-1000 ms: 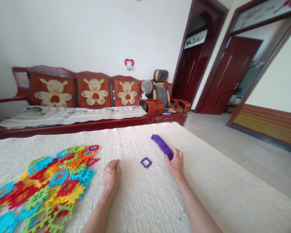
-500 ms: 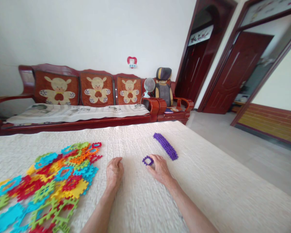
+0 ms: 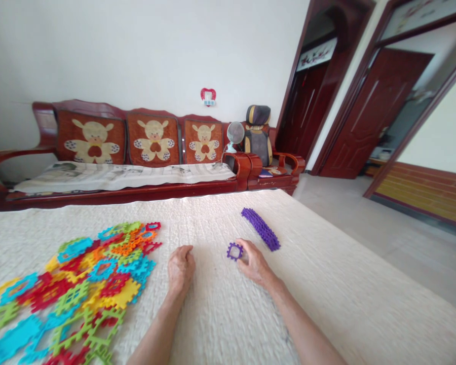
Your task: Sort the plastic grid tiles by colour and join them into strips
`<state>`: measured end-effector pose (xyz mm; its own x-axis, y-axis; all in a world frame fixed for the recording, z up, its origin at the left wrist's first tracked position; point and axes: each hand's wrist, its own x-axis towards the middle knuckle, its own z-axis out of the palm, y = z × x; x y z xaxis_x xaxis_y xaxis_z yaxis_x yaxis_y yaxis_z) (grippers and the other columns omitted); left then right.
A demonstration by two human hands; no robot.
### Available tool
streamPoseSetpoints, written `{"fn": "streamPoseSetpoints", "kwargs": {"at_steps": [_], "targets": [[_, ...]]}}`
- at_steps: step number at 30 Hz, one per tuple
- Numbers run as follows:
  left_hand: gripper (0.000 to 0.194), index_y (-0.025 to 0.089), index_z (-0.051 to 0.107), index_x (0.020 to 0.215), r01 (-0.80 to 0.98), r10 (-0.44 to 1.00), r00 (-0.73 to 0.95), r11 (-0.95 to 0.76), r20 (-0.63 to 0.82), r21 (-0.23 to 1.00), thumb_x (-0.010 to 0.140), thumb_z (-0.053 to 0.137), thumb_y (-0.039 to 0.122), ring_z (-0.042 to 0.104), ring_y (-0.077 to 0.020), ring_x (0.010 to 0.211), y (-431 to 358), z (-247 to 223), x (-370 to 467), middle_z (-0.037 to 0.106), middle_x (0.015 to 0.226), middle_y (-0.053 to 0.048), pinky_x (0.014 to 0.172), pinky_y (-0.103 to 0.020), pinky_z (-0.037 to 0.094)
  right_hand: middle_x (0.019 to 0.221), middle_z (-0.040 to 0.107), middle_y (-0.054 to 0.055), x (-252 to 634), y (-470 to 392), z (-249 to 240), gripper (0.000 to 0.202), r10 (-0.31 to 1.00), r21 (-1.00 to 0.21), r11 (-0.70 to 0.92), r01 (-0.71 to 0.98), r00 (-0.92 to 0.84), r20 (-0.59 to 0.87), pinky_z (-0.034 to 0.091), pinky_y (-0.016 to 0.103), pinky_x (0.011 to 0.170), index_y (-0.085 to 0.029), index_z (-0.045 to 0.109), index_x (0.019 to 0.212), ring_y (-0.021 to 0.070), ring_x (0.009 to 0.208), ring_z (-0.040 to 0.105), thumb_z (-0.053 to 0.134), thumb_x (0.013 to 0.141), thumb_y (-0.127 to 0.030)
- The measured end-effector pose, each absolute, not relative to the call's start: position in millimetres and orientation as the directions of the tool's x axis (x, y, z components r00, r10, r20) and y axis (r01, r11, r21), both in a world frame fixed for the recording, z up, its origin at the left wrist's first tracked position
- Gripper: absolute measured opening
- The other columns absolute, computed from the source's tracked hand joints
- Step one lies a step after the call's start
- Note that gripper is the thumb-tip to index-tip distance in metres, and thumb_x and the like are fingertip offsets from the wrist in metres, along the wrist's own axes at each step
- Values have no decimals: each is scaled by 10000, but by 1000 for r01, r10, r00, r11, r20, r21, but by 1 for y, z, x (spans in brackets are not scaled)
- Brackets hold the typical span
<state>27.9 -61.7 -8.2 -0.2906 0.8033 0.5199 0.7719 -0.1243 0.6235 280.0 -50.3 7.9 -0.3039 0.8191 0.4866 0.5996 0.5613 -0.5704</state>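
My right hand (image 3: 255,263) pinches a purple square interlocking piece (image 3: 234,251) at its right edge, between thumb and fingers. The piece has a notched rim and an open middle, and its flat face is turned towards me. Just beyond that hand lies a row of purple interlocking pieces (image 3: 260,229), packed close together in a slanting line. My left hand (image 3: 181,268) rests on the cream tablecloth (image 3: 213,314) with its fingers curled in, and nothing shows in it. To its left spreads a pile of interlocking pieces (image 3: 110,286) in red, blue, green, yellow and orange.
Behind the table stands a wooden sofa (image 3: 155,186) with bear cushions (image 3: 154,137). A small fan (image 3: 235,133) and a chair with a grey massage pad (image 3: 257,144) are at its right end. Dark red doors (image 3: 372,111) are further right.
The purple piece in my right hand has turned to show its square face more fully, and that hand has shifted slightly right. My left hand keeps its curled pose.
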Motion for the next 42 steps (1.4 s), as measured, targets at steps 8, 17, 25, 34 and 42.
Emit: {"fn": "streamPoseSetpoints", "kwargs": {"at_steps": [8, 17, 25, 34, 42], "targets": [[333, 137, 687, 866, 768, 804, -295, -122, 516, 628, 725, 385, 143, 642, -192, 825, -60, -11, 28, 700, 863, -86, 810, -323, 497, 945, 574, 33, 274, -47, 12, 493, 891, -718, 412, 561, -80, 448, 507, 250, 654, -222, 488, 1161, 134, 772, 585, 474, 681, -111], [328, 140, 682, 858, 760, 805, -298, -126, 513, 638, 723, 384, 147, 642, -192, 822, -61, -10, 28, 697, 861, -87, 807, -317, 494, 991, 536, 69, 277, -58, 30, 546, 840, -479, 439, 760, -159, 518, 454, 338, 869, -203, 493, 1168, 192, 954, 538, 459, 636, -82], [323, 146, 680, 853, 759, 798, -294, -140, 526, 636, 718, 387, 130, 639, -189, 821, -61, -10, 29, 696, 856, -82, 810, -317, 493, 1305, 464, 106, 287, -54, 21, 673, 842, -490, 525, 696, -341, 419, 303, 425, 1054, -180, 446, 1230, 226, 1242, 397, 453, 567, -63], [314, 127, 682, 845, 768, 777, -288, -161, 559, 620, 721, 393, 120, 640, -189, 792, -61, -11, 29, 696, 829, -89, 791, -320, 498, 1174, 582, 99, 289, -50, 14, 468, 838, -469, 527, 709, -344, 423, 368, 392, 985, -170, 530, 1154, 211, 1124, 506, 469, 693, -117], [313, 128, 683, 844, 772, 781, -291, -149, 552, 618, 710, 401, 107, 644, -190, 795, -61, -10, 28, 698, 835, -90, 795, -315, 500, 747, 649, 19, 285, -52, 24, 346, 930, -610, 336, 718, -149, 336, 464, 268, 679, -161, 519, 1136, 158, 701, 610, 307, 893, -286]]}}
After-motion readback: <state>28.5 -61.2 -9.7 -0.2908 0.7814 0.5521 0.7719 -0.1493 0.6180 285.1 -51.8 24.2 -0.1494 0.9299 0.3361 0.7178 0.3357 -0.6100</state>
